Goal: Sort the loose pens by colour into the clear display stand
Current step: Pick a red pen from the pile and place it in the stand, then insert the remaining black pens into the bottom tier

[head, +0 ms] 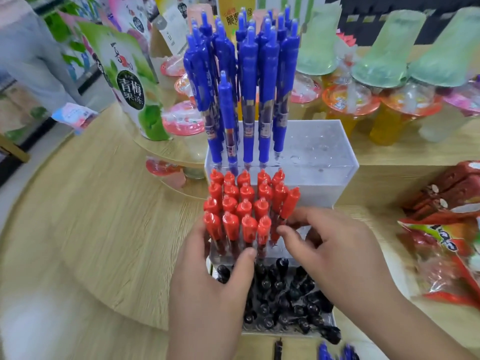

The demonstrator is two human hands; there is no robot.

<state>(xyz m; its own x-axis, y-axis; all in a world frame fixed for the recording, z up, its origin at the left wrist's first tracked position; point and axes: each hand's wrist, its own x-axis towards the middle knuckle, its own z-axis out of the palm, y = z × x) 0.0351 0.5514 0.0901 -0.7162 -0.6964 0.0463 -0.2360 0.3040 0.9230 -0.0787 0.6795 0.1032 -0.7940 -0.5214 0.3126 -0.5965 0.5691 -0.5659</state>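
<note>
- Head view, centre of the frame: the display stand [319, 152] rises in three steps on the wooden table [104, 216].
- Head view, top step: blue pens [249, 74] stand upright on its left half. The right half shows only empty holes.
- Head view, middle step: red pens [244, 203] fill a tight block of rows on the left side.
- Head view, bottom step: black pens [283, 294] are packed in, some leaning at the right end.
- Head view, right hand [335, 245]: thumb and fingers pinch one red pen [291, 201], which is tilted at the right edge of the red block. Its tip looks not yet seated.
- Head view, left hand [207, 287]: it lies against the front left of the red step, thumb on the front edge. Its fingers are partly hidden, so I cannot tell whether it grips.
- Head view, bottom edge: a loose black pen [278, 350] and some loose blue pens [324, 352], blurred, lie on the table in front of the stand.
- Judgement: the sorting looks well past halfway. What seems left is to seat the held red pen and then place the few loose pens, with room on the blue step.
</note>
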